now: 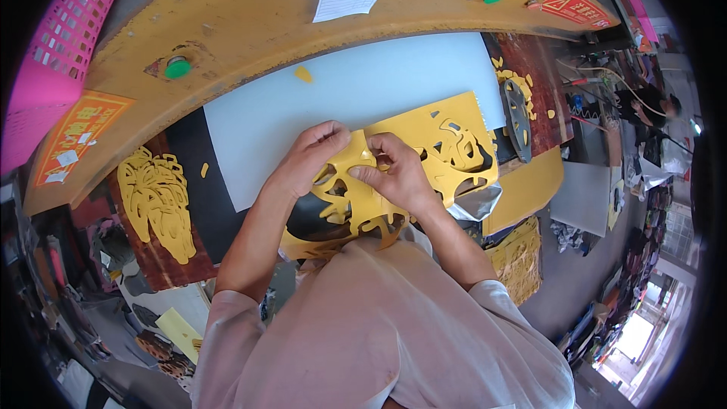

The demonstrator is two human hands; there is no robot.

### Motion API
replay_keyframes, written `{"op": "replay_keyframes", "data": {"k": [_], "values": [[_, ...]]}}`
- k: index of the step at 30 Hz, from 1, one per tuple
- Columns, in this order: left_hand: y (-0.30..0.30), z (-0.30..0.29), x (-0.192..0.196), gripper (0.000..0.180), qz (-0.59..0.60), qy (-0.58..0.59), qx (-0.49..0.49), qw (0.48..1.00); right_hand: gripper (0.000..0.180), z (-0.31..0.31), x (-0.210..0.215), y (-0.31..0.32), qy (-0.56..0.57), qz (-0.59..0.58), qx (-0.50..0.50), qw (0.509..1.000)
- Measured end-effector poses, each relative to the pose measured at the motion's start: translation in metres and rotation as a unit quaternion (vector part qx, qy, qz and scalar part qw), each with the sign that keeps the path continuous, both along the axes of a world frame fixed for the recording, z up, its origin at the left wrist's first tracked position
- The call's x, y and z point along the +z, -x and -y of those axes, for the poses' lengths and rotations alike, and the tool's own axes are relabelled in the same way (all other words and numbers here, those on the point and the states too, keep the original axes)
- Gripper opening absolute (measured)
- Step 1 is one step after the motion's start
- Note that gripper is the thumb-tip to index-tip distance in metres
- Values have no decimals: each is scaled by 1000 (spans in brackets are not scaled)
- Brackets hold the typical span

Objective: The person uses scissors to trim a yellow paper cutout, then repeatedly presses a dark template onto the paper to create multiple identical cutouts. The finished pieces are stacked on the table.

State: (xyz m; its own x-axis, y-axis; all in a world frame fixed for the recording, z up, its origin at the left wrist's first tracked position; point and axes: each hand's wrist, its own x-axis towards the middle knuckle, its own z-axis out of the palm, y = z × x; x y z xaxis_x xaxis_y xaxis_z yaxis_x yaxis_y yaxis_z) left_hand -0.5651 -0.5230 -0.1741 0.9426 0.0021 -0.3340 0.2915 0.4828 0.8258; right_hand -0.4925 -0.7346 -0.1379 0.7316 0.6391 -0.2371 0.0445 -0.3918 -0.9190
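Note:
A yellow cut-out sheet [409, 117] with many shaped holes spans the front of a pale cutting board [261, 110] and hangs over the near edge against my shirt. My left hand [312, 155] pinches the sheet at its upper middle, fingers curled over the edge. Close beside it, my right hand [397, 174] grips the same sheet, thumb on top and fingers bent behind. Between the two hands the material is bent up. The fingertips are partly hidden by the sheet. A small yellow offcut [303, 74] lies on the board behind my hands.
Cut yellow pieces [155, 204] lie in a heap at left. A dark cutting die [517, 117] sits at right near yellow scraps [522, 83]. The machine beam [250, 45] crosses behind, with green buttons [177, 68]. A pink basket [57, 53] stands upper left. Another person [644, 106] is far right.

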Motion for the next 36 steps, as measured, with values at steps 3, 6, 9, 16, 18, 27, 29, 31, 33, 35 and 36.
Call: {"op": "replay_keyframes", "data": {"k": [3, 6, 9, 16, 18, 27, 29, 31, 33, 35, 36], "values": [[-7, 9, -5, 21, -23, -8, 6, 1000, 40, 5, -1, 4, -54, -27, 21, 998], [-9, 15, -2, 20, -42, -17, -1, 999, 32, 13, 0, 5, -83, 0, 46, 995], [-1, 14, 14, 22, -32, -68, -17, 997, 33, 25, 6, -10, -66, -36, 81, 994], [40, 35, 97, 23, 78, -225, -233, 943, 49, 68, 33, -90, 136, 433, 226, 862], [52, 50, 124, 20, 158, -314, -241, 904, 52, 92, 41, -111, 211, 468, 314, 799], [98, 121, 160, 30, 164, -565, -384, 711, 17, 329, 120, -22, 303, 392, 96, 863], [102, 148, 188, 30, 114, -555, -467, 679, 9, 382, 167, 49, 302, 340, 75, 887], [107, 174, 235, 27, 93, -532, -507, 671, 11, 434, 218, 120, 331, 406, 51, 850], [111, 201, 291, 23, 170, -531, -484, 674, 18, 483, 250, 167, 284, 434, -39, 854], [107, 237, 328, 37, 263, -544, -421, 677, 22, 533, 266, 205, 276, 471, -123, 829], [100, 259, 340, 50, 286, -549, -387, 684, 22, 563, 268, 214, 255, 490, -158, 818]]}}
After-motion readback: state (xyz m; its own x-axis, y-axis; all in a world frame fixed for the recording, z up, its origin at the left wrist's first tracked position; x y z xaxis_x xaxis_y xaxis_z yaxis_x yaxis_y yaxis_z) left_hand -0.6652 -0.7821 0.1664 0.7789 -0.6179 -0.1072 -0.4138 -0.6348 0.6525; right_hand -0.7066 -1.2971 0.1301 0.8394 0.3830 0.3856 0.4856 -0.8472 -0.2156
